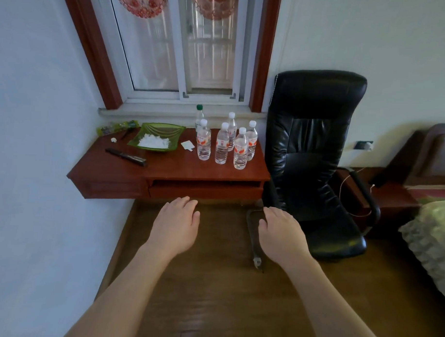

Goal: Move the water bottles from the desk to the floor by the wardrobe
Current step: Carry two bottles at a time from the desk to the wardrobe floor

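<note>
Several clear water bottles (222, 145) with white caps and red labels stand upright in a cluster on the right part of the red-brown desk (166, 171). Behind them stands one bottle with a green cap (199, 114). My left hand (175, 224) and my right hand (279, 233) hover palm-down in front of the desk, below its front edge, well short of the bottles. Both hands have relaxed fingers and hold nothing. No wardrobe is in view.
A green dish (158, 137) with white powder, a dark knife (126, 157), a small white card (187, 145) and a green packet (117, 128) lie on the desk's left. A black office chair (315, 156) stands right of the desk; a bed corner (431, 236) at far right.
</note>
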`<action>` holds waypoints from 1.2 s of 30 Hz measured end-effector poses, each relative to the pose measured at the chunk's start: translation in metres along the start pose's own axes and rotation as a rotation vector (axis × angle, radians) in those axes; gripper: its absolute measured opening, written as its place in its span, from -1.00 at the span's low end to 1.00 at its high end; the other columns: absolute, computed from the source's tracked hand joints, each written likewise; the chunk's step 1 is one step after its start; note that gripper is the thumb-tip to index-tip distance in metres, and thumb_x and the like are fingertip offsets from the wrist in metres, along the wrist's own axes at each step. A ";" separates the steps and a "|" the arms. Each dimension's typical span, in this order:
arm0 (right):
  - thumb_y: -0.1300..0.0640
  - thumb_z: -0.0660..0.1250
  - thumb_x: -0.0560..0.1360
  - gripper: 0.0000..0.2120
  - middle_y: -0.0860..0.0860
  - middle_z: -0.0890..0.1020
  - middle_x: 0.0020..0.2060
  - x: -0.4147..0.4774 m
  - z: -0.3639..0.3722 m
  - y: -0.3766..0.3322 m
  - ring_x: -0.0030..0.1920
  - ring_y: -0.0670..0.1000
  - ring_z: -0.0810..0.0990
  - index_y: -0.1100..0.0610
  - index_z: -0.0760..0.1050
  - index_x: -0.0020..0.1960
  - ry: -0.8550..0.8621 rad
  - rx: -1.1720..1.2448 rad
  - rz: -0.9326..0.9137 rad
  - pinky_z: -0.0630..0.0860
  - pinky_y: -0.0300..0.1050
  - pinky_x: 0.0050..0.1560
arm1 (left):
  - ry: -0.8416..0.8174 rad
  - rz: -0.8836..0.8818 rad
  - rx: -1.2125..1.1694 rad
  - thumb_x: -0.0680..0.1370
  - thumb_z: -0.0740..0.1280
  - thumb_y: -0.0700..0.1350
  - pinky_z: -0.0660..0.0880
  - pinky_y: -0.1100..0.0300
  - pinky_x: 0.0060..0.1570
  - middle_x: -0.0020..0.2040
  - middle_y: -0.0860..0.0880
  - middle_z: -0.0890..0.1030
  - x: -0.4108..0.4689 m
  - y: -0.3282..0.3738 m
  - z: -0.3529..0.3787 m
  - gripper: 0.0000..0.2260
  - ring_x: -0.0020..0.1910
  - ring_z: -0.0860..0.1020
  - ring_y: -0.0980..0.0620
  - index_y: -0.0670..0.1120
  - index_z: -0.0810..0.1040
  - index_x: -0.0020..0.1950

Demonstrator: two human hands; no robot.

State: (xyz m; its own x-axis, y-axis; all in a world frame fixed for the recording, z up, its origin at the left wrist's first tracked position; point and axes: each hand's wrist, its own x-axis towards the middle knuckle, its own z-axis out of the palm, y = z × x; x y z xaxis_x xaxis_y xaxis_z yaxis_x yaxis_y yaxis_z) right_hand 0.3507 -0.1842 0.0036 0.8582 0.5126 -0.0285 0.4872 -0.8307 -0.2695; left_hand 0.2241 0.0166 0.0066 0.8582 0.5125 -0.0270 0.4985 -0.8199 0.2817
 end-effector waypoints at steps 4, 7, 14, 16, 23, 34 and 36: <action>-0.05 0.06 0.68 -0.55 -0.04 0.38 0.49 0.044 -0.007 0.009 0.50 0.00 0.30 0.02 0.25 0.55 0.005 0.011 -0.021 0.19 -0.01 0.53 | 0.003 -0.017 0.002 0.71 0.07 0.07 0.12 0.00 0.58 0.60 -0.02 0.28 0.045 0.008 0.003 -0.56 0.60 0.19 0.01 0.03 0.26 0.59; -0.04 0.05 0.68 -0.53 -0.03 0.37 0.50 0.082 -0.007 0.013 0.50 0.00 0.30 0.05 0.24 0.55 -0.012 0.010 -0.040 0.19 -0.02 0.52 | 0.007 -0.023 -0.005 0.71 0.06 0.07 0.10 0.00 0.59 0.60 -0.03 0.27 0.083 0.010 0.009 -0.56 0.60 0.19 0.01 0.02 0.26 0.59; -0.04 0.08 0.67 -0.59 -0.02 0.46 0.41 0.182 0.003 0.010 0.41 -0.01 0.41 0.05 0.33 0.47 0.002 0.019 -0.028 0.29 -0.03 0.45 | 0.028 0.026 0.003 0.71 0.04 0.06 0.12 -0.01 0.58 0.60 -0.06 0.28 0.191 0.003 0.023 -0.55 0.59 0.20 -0.02 -0.01 0.26 0.59; -0.05 0.09 0.67 -0.60 -0.03 0.48 0.38 0.210 0.006 0.008 0.38 -0.01 0.43 0.04 0.35 0.45 0.007 0.027 -0.020 0.33 -0.03 0.43 | 0.022 0.044 0.003 0.71 0.04 0.07 0.13 -0.01 0.58 0.60 -0.06 0.28 0.223 0.002 0.025 -0.55 0.59 0.20 -0.03 -0.01 0.26 0.60; -0.06 0.08 0.67 -0.53 -0.01 0.41 0.46 0.290 0.009 0.015 0.45 0.01 0.36 0.07 0.25 0.53 0.000 0.069 0.015 0.27 -0.03 0.46 | 0.017 0.115 -0.008 0.70 0.09 0.05 0.18 0.00 0.56 0.58 -0.06 0.32 0.315 0.009 0.028 -0.54 0.57 0.26 -0.02 -0.04 0.27 0.59; -0.12 0.17 0.63 -0.45 0.00 0.39 0.47 0.424 0.028 0.064 0.44 0.02 0.38 0.06 0.22 0.55 -0.062 0.241 -0.004 0.36 -0.04 0.38 | 0.025 0.032 -0.143 0.58 0.32 0.17 0.56 0.07 0.16 0.35 0.04 0.53 0.418 0.054 0.057 -0.49 0.27 0.54 0.03 0.08 0.31 0.49; -0.15 0.22 0.60 -0.45 -0.01 0.44 0.42 0.448 0.030 0.073 0.37 0.02 0.45 0.02 0.25 0.53 -0.087 0.278 -0.009 0.45 -0.01 0.33 | 0.016 0.009 -0.185 0.54 0.37 0.21 0.54 0.04 0.19 0.39 0.05 0.51 0.432 0.064 0.064 -0.42 0.31 0.52 0.03 0.09 0.29 0.50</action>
State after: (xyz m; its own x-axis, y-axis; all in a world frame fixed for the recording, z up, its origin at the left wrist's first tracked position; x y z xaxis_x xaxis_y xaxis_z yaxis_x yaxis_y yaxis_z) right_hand 0.7661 -0.0087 -0.0581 0.8313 0.5461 -0.1037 0.4212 -0.7406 -0.5235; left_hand 0.6344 0.1694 -0.0482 0.8597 0.5107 -0.0085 0.4585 -0.7642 0.4535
